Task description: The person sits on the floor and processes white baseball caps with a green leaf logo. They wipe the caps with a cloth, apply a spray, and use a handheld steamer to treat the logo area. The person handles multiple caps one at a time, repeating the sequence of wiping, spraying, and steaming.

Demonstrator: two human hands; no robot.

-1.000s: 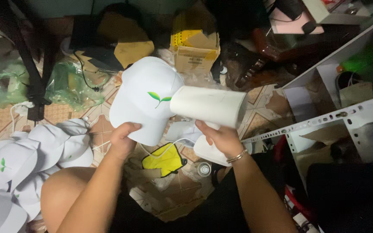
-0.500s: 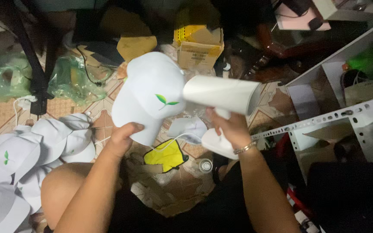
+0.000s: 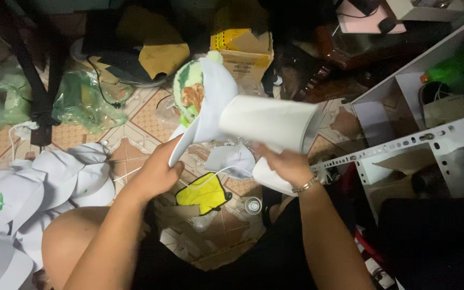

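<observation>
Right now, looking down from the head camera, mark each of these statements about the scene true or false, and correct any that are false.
1. The right hand grips a white hand-held steamer. True.
2. The left hand holds the edge of a white cap. True.
3. The pile of white caps lies on a shelf at the right. False: it lies on the tiled floor at the left.
4. A yellow item lies on the floor below the hands. True.
5. The right wrist is bare. False: it wears a bracelet.
</observation>
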